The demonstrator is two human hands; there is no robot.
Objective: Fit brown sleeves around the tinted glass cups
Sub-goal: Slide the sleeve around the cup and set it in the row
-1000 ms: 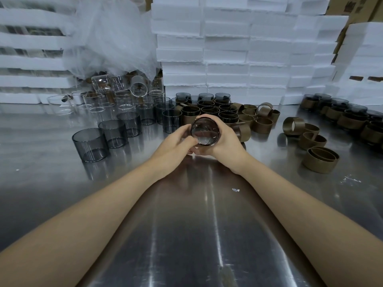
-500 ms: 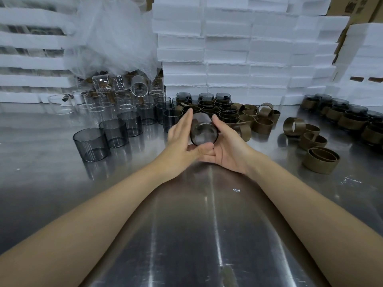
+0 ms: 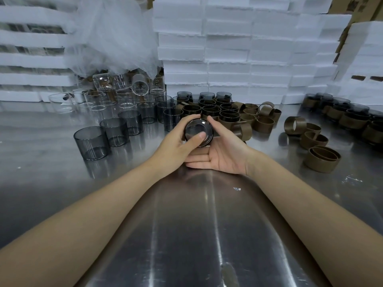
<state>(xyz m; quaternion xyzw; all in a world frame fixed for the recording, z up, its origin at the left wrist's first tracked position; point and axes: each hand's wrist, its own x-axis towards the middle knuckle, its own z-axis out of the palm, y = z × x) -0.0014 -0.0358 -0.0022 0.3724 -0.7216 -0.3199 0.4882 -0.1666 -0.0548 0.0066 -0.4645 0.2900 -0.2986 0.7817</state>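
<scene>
Currently: left hand (image 3: 176, 143) wrapped on the cup (image 3: 194, 126) from its left side, thumb (image 3: 198, 138) pressed flat on the round end that faces me. Right hand (image 3: 226, 152) palm up, its thumb laid up the cup's right side, fingers straight underneath. The cup is clamped between the two, over the table (image 3: 186, 235).

Axis: the cup's long axis runs straight away from me, so I judge any sleeve must travel along that line.

Nearness: both hands are on it; the left has the pushing thumb.

Not made out: whether a sleeve already sits on this cup, as the hands cover its wall; whether the near end is base or mouth.

Outward: bare cups (image 3: 92, 142) left, sleeved cups (image 3: 211, 110) just beyond, loose sleeves (image 3: 264, 124) right, nearer the right hand.
</scene>
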